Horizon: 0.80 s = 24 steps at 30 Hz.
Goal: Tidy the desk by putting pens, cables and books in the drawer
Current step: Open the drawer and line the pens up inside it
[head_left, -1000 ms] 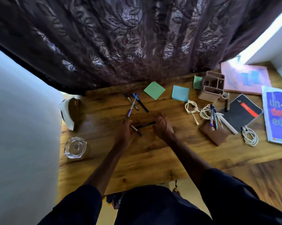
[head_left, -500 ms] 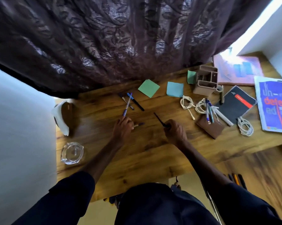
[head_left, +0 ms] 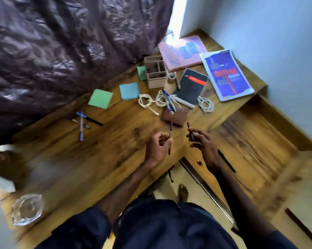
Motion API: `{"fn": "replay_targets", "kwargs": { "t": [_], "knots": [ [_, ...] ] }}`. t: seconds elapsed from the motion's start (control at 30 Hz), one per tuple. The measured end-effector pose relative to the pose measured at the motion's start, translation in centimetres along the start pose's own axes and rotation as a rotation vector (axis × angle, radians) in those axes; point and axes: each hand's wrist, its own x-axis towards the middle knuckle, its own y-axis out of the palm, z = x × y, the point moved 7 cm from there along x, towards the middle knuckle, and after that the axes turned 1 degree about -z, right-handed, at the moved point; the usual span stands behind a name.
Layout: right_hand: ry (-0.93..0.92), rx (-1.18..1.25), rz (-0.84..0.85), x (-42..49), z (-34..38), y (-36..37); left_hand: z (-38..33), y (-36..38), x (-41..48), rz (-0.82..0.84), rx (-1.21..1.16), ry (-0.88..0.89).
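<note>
Dark navy sleeves (head_left: 76, 230), bare forearms (head_left: 126, 187), bare foot (head_left: 183, 193)

My right hand (head_left: 203, 146) hides most of the pen (head_left: 188, 125) it pinches; the drawer (head_left: 259, 141) right of it runs off the edge, smeared by blur.

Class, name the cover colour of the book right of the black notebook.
The book is blue with red lettering; head view.

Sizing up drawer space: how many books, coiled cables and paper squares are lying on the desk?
Books: 3
Coiled cables: 3
Paper squares: 3
Total: 9
</note>
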Motion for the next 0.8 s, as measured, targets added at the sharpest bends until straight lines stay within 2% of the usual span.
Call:
{"fn": "replay_targets", "kwargs": {
  "t": [0.07,0.13,0.27,0.4,0.57,0.73,0.8],
  "knots": [
    [0.052,0.115,-0.007,-1.0,-0.6,-3.8,-1.5,4.0,-1.2,0.061,-0.020,-0.014],
    [0.032,0.065,-0.057,-2.2,-1.0,-8.0,-2.8,8.0,-2.8,0.112,-0.039,-0.047],
    [-0.079,-0.266,-0.157,-3.7,-3.1,-16.0,-2.5,17.6,-5.6,0.259,-0.090,-0.200],
    [-0.069,-0.648,-0.239,-4.5,-7.8,-23.7,2.9,28.3,-8.8,0.267,-0.096,-0.516],
    [0.108,-0.901,-0.103,-4.8,-16.1,-29.4,9.4,39.1,-11.8,0.189,-0.029,-0.822],
    [0.238,-1.022,0.040,-5.1,-21.1,-30.0,7.5,41.0,-15.1,0.137,-0.057,-0.981],
    [0.246,-1.059,0.098,-5.1,-22.2,-29.6,8.7,41.4,-15.2,0.054,-0.023,-1.011]
  ]
}}
